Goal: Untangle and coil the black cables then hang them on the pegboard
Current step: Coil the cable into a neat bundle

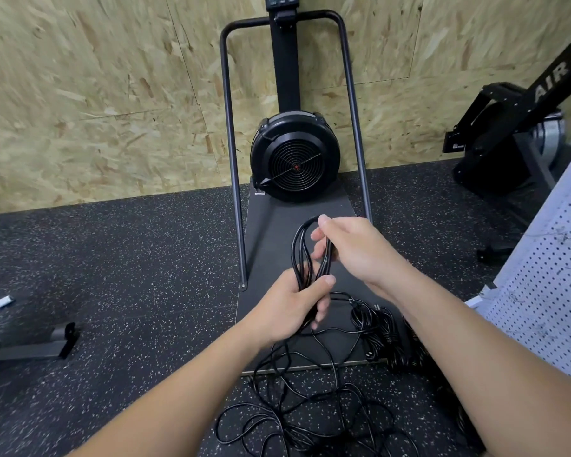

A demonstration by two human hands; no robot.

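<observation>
The left hand (294, 303) grips the lower part of a small coil of black cable (305, 255), fingers and thumb curled round the gathered strands. Just above it, the right hand (350, 250) pinches the coil's upper loops. Below both hands, loose cable (310, 404) sprawls in tangled loops over the speckled floor (129, 275) and the edge of the machine's platform (277, 232). To the right of the hands stands the white pegboard (548, 285); beyond them, a black fan housing (295, 156).
</observation>
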